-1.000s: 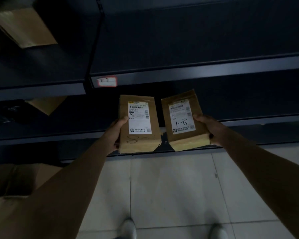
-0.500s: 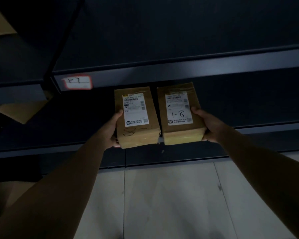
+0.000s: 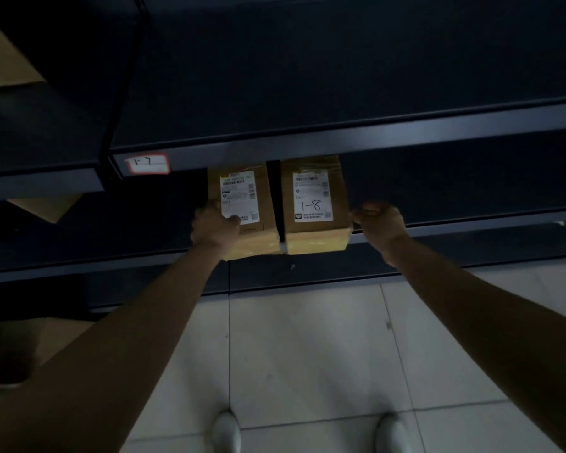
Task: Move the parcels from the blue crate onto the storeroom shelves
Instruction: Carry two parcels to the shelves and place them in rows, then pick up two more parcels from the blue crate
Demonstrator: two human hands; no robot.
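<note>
Head view, the only one supplied. We are looking down at two brown parcels lying side by side, labels up, at the shelf below the one tagged 1-7 [image 3: 147, 163].

The left parcel [image 3: 242, 207] is being gripped by the left hand [image 3: 213, 225], which is wrapping its near left corner with the thumb lying over the white label. The right parcel [image 3: 314, 204], marked 1-8 by hand, is standing just beside it, a narrow dark gap between them. The right hand [image 3: 378, 223] is curled at that parcel's right near corner; we cannot tell whether it is gripping the parcel or only touching it.

Both parcels are lying with their long axis running near to far, the far ends going under the lip of the upper shelf [image 3: 373, 138] and the near ends facing us over the front edge of the lower shelf [image 3: 471, 228]. The printing is reading upright from our side.

Progress, as we are judging it: these two parcels are at the shelf, seemingly part-way in, and are not yet released. Other parcels [image 3: 7, 60] are showing on the shelves at far left. The blue crate is not in view, so we cannot say how many are left.
</note>
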